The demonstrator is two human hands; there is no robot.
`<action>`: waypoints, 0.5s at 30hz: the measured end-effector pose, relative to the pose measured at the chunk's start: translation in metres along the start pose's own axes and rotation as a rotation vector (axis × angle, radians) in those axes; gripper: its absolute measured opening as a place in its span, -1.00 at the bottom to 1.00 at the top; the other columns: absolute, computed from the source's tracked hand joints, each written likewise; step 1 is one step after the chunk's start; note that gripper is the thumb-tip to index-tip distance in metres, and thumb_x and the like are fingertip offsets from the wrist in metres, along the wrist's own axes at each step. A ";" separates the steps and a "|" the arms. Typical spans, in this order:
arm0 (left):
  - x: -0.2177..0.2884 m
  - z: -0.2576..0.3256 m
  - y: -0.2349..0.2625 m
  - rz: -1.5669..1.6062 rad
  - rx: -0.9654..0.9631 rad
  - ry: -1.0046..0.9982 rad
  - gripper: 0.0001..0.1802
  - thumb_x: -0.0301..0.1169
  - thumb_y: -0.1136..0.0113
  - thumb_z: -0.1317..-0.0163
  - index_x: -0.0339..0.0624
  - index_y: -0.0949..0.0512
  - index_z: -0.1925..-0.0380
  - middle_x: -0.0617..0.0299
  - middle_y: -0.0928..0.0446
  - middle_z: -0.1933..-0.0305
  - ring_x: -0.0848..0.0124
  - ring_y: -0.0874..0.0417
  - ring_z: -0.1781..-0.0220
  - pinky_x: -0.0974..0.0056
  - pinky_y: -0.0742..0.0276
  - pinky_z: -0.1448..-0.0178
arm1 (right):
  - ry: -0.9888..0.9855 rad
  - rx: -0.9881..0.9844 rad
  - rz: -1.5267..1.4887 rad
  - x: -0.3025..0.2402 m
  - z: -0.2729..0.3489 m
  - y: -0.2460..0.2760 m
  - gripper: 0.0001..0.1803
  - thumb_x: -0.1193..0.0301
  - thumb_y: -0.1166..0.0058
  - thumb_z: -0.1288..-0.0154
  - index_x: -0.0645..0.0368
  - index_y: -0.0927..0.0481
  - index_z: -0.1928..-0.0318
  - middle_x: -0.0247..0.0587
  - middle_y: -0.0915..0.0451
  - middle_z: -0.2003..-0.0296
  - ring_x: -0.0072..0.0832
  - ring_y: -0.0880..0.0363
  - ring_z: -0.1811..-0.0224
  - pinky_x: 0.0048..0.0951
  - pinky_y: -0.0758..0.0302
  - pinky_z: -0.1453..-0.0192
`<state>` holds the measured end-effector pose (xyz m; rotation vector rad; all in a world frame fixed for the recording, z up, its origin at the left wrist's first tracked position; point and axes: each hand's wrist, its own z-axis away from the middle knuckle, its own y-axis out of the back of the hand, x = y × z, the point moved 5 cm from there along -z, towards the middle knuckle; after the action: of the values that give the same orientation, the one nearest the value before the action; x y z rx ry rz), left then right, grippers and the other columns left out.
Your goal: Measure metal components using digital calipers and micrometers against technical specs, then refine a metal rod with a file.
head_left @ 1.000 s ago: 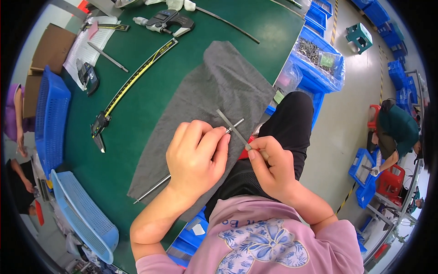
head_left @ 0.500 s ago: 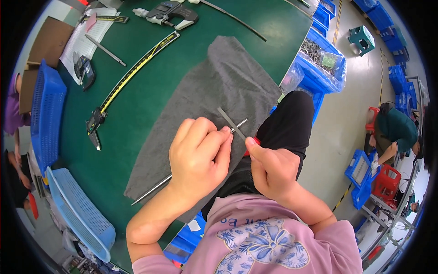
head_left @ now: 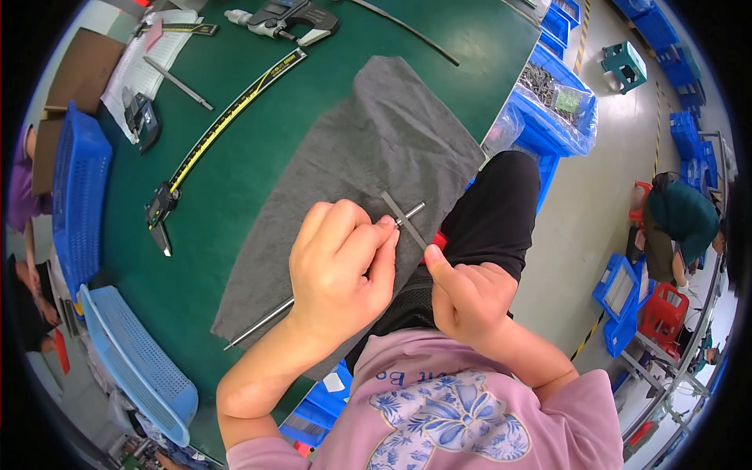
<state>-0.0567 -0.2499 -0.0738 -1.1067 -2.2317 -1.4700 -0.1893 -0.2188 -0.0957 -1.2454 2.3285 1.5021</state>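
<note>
My left hand (head_left: 338, 262) is closed round a long thin metal rod (head_left: 262, 323), pinching it near its upper right end. The rod runs under my palm, and its other end shows past my wrist. In my right hand (head_left: 472, 296), a flat, narrow grey file (head_left: 404, 221) is gripped between thumb and fingers. It lies crosswise over the rod, just beyond my left fingertips, and appears to touch it. Both hands are above a dark grey cloth (head_left: 337, 168) spread on the green table (head_left: 235, 168).
A digital caliper (head_left: 162, 205) lies left of the cloth, with a micrometer (head_left: 290, 19) at the far side. Blue baskets (head_left: 141, 364) line the left edge. A blue bin (head_left: 576, 129) with bagged parts stands at the right. Another person (head_left: 680, 219) bends over farther right.
My right hand and the file have shifted slightly down and to the right across the rod. My left hand stays in place. The person at the right has bent lower.
</note>
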 end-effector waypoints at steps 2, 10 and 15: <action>0.001 0.000 -0.001 0.013 0.003 -0.006 -0.86 -0.64 -0.21 0.23 -0.24 -0.45 0.63 0.26 -0.29 0.62 0.33 -0.29 0.58 0.31 -0.20 0.55 | -0.015 -0.020 -0.003 0.001 0.000 -0.002 -0.64 0.68 0.02 0.24 0.29 -0.54 0.27 -0.39 -0.19 0.84 -0.56 -0.14 0.87 -0.54 -0.03 0.75; 0.000 0.000 -0.002 0.008 -0.005 -0.006 -0.86 -0.65 -0.20 0.23 -0.24 -0.44 0.66 0.25 -0.29 0.62 0.32 -0.29 0.58 0.30 -0.20 0.56 | 0.036 0.040 0.042 -0.002 0.001 0.003 -0.63 0.67 0.01 0.25 0.28 -0.55 0.26 -0.40 -0.19 0.82 -0.57 -0.14 0.86 -0.55 -0.03 0.75; 0.000 0.001 -0.002 0.005 0.010 -0.005 -0.85 -0.68 -0.21 0.27 -0.26 -0.45 0.65 0.22 -0.30 0.63 0.36 -0.29 0.60 0.35 -0.16 0.56 | 0.035 0.031 0.065 -0.003 0.000 0.000 -0.63 0.66 0.00 0.25 0.28 -0.55 0.27 -0.42 -0.18 0.82 -0.58 -0.14 0.86 -0.55 -0.02 0.75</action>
<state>-0.0576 -0.2496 -0.0753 -1.1131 -2.2352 -1.4539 -0.1876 -0.2170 -0.0945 -1.2102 2.4274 1.4686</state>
